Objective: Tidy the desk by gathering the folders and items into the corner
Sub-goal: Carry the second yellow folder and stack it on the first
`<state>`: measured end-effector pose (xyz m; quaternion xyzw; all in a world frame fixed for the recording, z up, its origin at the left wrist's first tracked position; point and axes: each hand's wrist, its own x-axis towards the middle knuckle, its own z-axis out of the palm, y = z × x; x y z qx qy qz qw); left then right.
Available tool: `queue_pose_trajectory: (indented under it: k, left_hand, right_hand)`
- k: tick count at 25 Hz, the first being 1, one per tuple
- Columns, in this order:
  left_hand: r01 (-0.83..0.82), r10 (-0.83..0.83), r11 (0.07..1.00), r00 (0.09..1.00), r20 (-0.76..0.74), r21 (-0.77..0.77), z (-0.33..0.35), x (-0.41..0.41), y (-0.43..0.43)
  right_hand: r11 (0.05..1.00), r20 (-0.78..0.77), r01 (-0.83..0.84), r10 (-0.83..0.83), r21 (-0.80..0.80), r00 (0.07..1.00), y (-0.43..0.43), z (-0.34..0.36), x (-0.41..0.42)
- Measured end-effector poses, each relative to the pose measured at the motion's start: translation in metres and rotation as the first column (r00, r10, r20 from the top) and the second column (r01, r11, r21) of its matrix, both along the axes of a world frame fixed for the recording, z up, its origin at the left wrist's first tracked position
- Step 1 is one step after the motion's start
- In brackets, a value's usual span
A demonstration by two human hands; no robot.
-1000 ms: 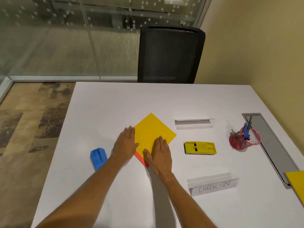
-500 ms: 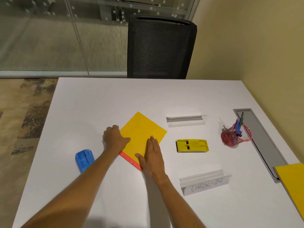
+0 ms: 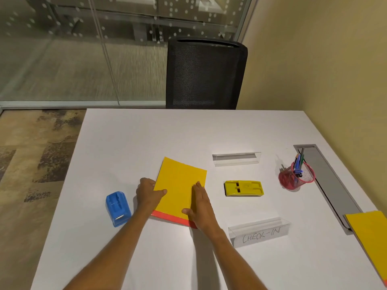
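A yellow folder (image 3: 178,185) lies on a red folder (image 3: 171,219) in the middle of the white desk (image 3: 146,139); only a red strip shows at the near edge. My left hand (image 3: 147,194) grips the stack's left edge, thumb on top. My right hand (image 3: 200,208) lies flat on the yellow folder's right side, fingers together. A blue stapler (image 3: 118,208) sits left of my left hand. A yellow hole punch (image 3: 243,188) lies to the right. Another yellow folder (image 3: 370,237) rests at the desk's near right edge.
A clear sign holder (image 3: 236,159) lies behind the punch; another marked CHECK-IN (image 3: 259,232) lies in front of it. A red mesh pen cup (image 3: 296,177) stands beside a grey cable tray (image 3: 326,181). A black chair (image 3: 205,74) stands at the far side; a wall runs along the right.
The folder stack has turned clockwise, its edges now nearly square with the desk. My left hand went from lying flat to curling around the left edge. My right hand stayed on top.
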<state>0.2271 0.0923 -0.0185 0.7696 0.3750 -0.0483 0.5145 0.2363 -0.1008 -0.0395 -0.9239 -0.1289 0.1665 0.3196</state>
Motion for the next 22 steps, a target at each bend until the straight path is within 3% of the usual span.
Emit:
queue_pose_trajectory:
  k: [4,7,9,15,22]
  left_hand:
    - [-0.054,0.067,0.987,0.994,0.084,-0.151,0.013,-0.025,-0.009]
    - [-0.112,0.145,0.959,0.983,0.114,-0.26,0.028,-0.041,-0.021]
    - [-0.142,0.193,0.937,0.972,0.137,-0.319,0.042,-0.052,-0.033]
    - [-0.148,0.217,0.935,0.958,0.188,-0.323,0.102,-0.088,-0.079]
    - [-0.287,0.353,0.914,0.912,0.211,-0.288,0.17,-0.14,-0.141]
  right_hand:
    - [0.972,-0.082,0.187,-0.177,0.143,0.981,-0.012,0.023,-0.017]
    - [0.852,-0.255,0.453,-0.391,0.262,0.884,-0.027,0.044,-0.024]
    - [0.791,-0.351,0.543,-0.441,0.283,0.826,-0.036,0.058,-0.028]
    - [0.734,-0.325,0.509,-0.397,0.449,0.858,-0.072,0.118,-0.047]
    - [0.718,-0.272,0.431,-0.335,0.547,0.902,-0.133,0.185,-0.083]
